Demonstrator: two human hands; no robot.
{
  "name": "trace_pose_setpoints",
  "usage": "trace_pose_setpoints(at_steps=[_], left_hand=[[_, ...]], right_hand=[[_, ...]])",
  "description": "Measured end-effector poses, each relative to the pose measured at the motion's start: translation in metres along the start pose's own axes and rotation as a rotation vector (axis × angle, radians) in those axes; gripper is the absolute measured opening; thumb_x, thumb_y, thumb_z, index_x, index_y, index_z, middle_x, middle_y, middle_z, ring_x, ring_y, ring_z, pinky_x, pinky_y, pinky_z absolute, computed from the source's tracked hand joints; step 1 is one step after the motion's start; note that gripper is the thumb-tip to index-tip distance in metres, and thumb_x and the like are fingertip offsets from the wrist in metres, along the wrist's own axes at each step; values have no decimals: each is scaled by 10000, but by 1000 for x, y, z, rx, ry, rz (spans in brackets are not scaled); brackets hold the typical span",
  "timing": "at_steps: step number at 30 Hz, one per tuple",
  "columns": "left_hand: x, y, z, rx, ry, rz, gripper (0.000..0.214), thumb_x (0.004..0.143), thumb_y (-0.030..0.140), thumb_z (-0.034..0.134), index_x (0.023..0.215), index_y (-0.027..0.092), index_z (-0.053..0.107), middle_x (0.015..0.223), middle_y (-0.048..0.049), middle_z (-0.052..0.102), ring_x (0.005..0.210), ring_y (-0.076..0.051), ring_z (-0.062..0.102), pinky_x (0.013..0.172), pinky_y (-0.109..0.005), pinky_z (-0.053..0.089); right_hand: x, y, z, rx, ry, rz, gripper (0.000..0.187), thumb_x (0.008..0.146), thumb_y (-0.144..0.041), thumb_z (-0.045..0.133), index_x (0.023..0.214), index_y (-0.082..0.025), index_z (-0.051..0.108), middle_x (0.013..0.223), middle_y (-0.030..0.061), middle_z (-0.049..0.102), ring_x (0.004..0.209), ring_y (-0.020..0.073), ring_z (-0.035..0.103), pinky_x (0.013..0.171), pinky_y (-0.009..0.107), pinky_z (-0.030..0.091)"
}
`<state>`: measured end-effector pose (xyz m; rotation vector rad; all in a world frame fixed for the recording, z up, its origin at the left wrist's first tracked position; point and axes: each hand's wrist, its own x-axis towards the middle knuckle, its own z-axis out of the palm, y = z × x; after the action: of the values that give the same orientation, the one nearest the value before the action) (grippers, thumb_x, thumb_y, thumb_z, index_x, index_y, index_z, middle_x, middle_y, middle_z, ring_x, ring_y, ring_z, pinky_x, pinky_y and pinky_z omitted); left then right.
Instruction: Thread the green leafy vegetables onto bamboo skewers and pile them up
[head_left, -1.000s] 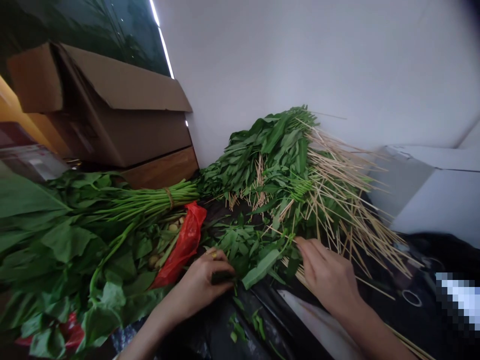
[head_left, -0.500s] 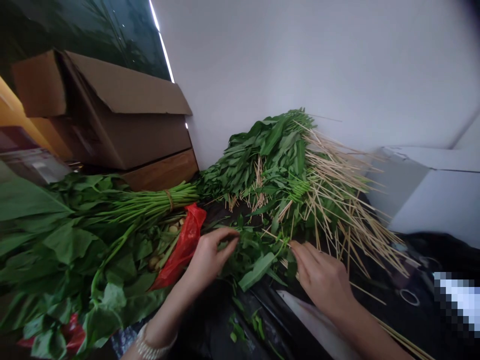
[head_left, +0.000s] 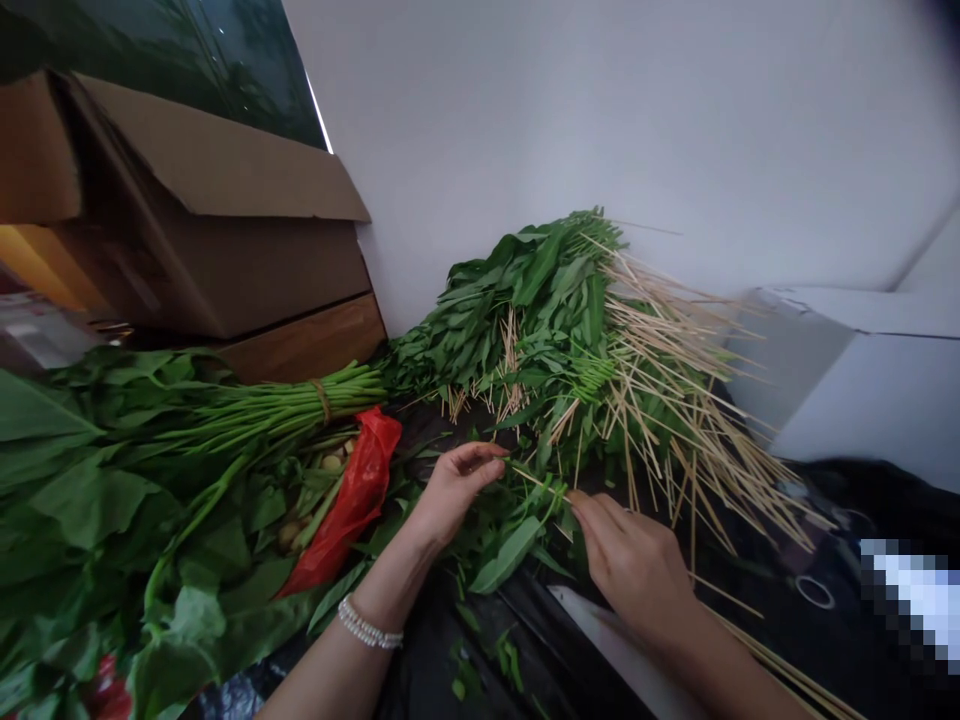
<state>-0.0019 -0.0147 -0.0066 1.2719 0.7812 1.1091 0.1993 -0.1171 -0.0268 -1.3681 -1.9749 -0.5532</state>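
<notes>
My right hand (head_left: 630,550) grips a thin bamboo skewer (head_left: 534,478), which points up and to the left. Green stems with long leaves (head_left: 506,555) are threaded on it just ahead of my fingers. My left hand (head_left: 461,485), wearing a pearl bracelet at the wrist, is pinched at the skewer's far tip. What its fingertips hold is too small to make out. Loose leafy greens (head_left: 420,500) lie beneath and behind both hands. Beyond them is a heap of skewered leafy greens (head_left: 540,280), its bare sticks (head_left: 675,370) fanning out to the right.
On the left lie large-leaved greens (head_left: 82,500), a tied bundle of stems (head_left: 345,392) and a red plastic bag (head_left: 349,525). An open cardboard box (head_left: 247,270) stands behind. Black plastic sheeting (head_left: 427,640) covers the surface. A white box (head_left: 870,390) and a tape roll (head_left: 814,592) are at right.
My left hand has moved right and slightly up, to the skewer's tip. The right hand keeps its grip on the skewer. The whole view has shifted a little.
</notes>
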Motion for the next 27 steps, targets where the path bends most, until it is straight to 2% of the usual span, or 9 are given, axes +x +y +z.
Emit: trace_pose_setpoints(at_steps=[4,8,12,15,19,22,27], left_hand=[[0,4,0,-81,5,-8,217,705,314,772,852,173,698,838,-9,660,687,-85,549,639,-190,422],[-2,9,3,-159,-46,-71,224,737,332,745,854,168,647,775,-4,663,651,-83,567,630,-191,432],[-4,11,4,-215,-9,-83,320,663,297,808,896,170,630,703,27,625,672,-87,592,653,-188,445],[-3,10,4,-272,27,-104,338,600,273,847,824,175,614,679,40,618,671,-90,600,642,-186,447],[-2,9,3,-248,28,-135,280,596,279,844,760,159,653,711,15,650,653,-92,590,617,-187,441],[-2,8,3,-204,22,-154,253,616,286,830,791,150,708,747,-6,667,637,-87,569,610,-191,430],[-4,9,5,-148,-49,-161,266,658,321,804,862,160,745,849,-34,697,698,-97,577,688,-211,441]], right_hand=[[0,0,1,17,5,9,235,949,-132,399,1061,-160,604,744,4,609,590,134,542,603,266,362],[-2,0,3,30,-7,20,232,956,-146,399,1072,-171,598,754,3,610,599,130,540,612,260,358],[-3,0,4,47,-7,25,236,960,-156,394,1080,-166,597,771,13,619,627,128,558,632,255,364],[-2,0,3,49,-1,23,240,955,-151,392,1079,-164,597,774,14,620,633,129,568,630,256,371],[-1,0,2,47,8,15,250,947,-139,386,1077,-161,599,751,9,613,606,125,561,615,258,378],[-1,-1,1,44,11,9,259,946,-144,386,1096,-154,597,763,14,619,615,126,567,621,257,387],[-1,-2,0,50,10,4,266,950,-150,386,1111,-147,598,767,16,622,620,129,576,616,258,394]])
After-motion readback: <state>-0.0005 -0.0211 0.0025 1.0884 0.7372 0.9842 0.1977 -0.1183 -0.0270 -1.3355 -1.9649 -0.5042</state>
